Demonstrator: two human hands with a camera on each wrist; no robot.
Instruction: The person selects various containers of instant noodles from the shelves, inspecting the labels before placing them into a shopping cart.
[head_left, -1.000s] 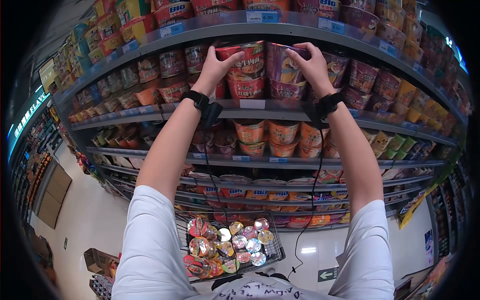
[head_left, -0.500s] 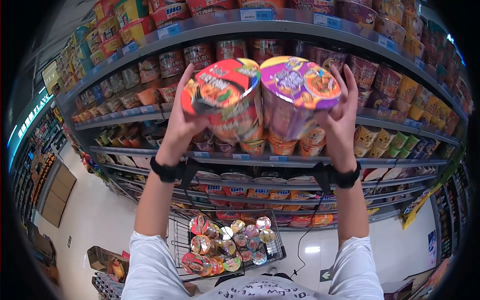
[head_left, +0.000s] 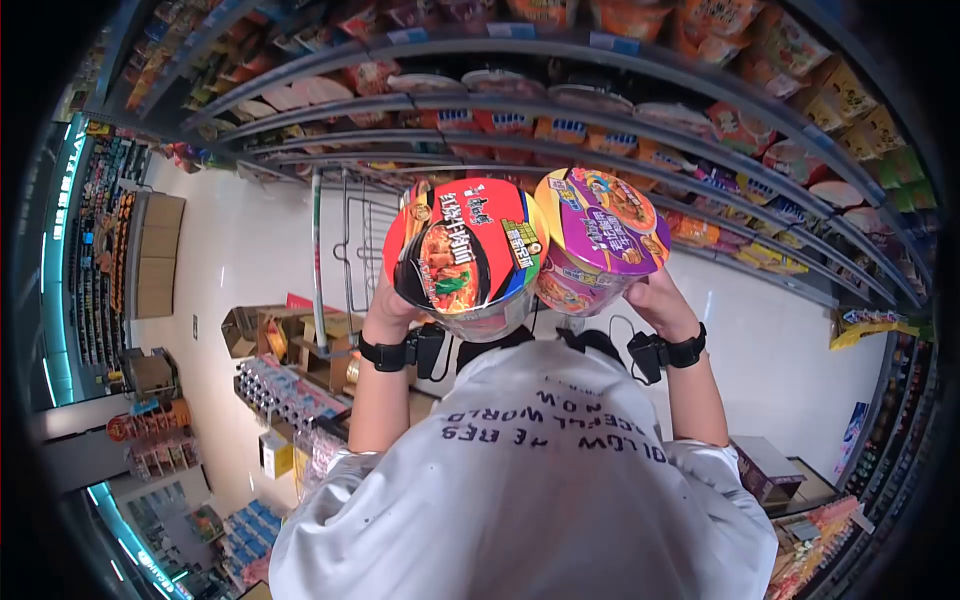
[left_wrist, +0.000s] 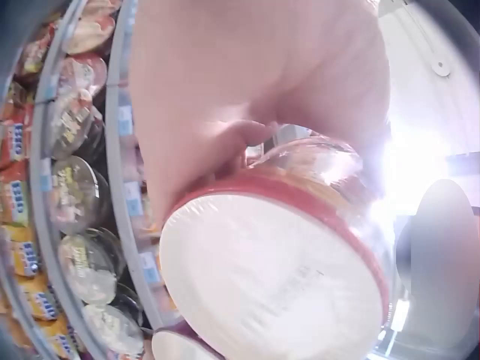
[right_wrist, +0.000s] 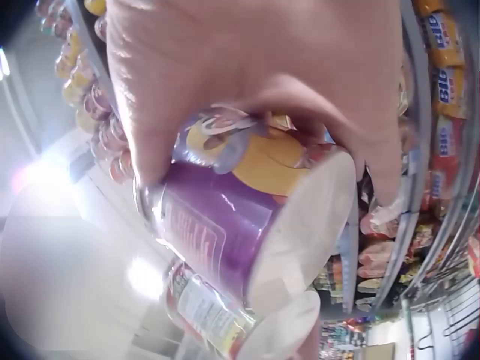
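Both forearms are raised in front of the chest, elbows bent, a black band worn on each wrist. The left hand (head_left: 388, 305) is curled around a red cup (head_left: 462, 250); the right hand (head_left: 655, 300) is curled around a purple cup (head_left: 598, 235). The hands are held side by side.

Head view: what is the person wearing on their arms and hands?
Both hands are bare: left hand, right hand. Each wrist carries a black strap with a small black camera unit, left strap, right strap. A thin black cable runs from the right unit. Short white sleeves belong to a white T-shirt with dark printed lettering.
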